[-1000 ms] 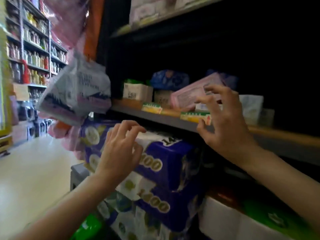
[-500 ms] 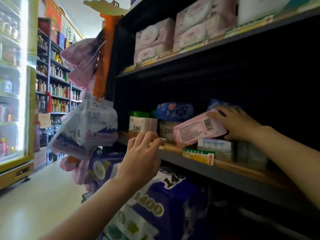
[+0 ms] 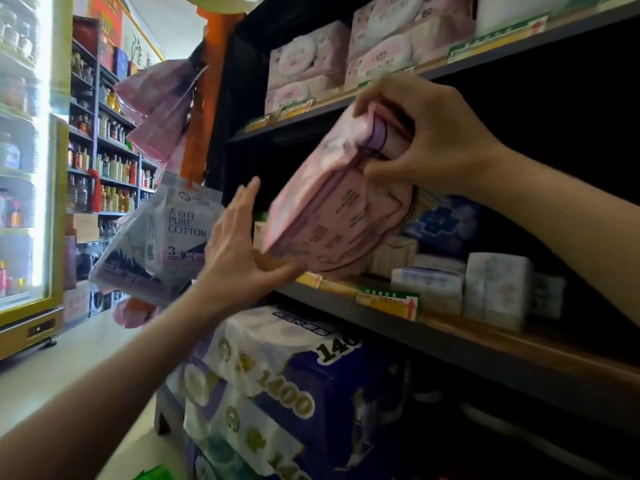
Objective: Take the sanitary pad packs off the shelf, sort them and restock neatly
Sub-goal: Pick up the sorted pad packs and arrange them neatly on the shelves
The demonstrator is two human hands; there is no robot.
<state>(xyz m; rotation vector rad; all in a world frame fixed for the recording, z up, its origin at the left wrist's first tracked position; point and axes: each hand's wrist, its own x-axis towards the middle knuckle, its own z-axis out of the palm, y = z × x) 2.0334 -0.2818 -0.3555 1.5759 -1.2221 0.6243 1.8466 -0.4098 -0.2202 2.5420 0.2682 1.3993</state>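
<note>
centre frame, the right hand (image 3: 426, 140) grips the top of a pink pad pack (image 3: 325, 206), tilted above the shelf (image 3: 450, 336) edge; the left hand (image 3: 239, 251), fingers straight, seemingly props its lower corner.

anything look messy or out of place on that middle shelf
Yes. The pink plastic pad pack sits tilted, gripped at its top end by the right hand with the left hand open at its lower end. Behind it a dark blue pack lies slanted on the small white packs, not in rows.

Single head view, close, facing forward, slightly up at shelf (image 3: 346, 299).
</note>
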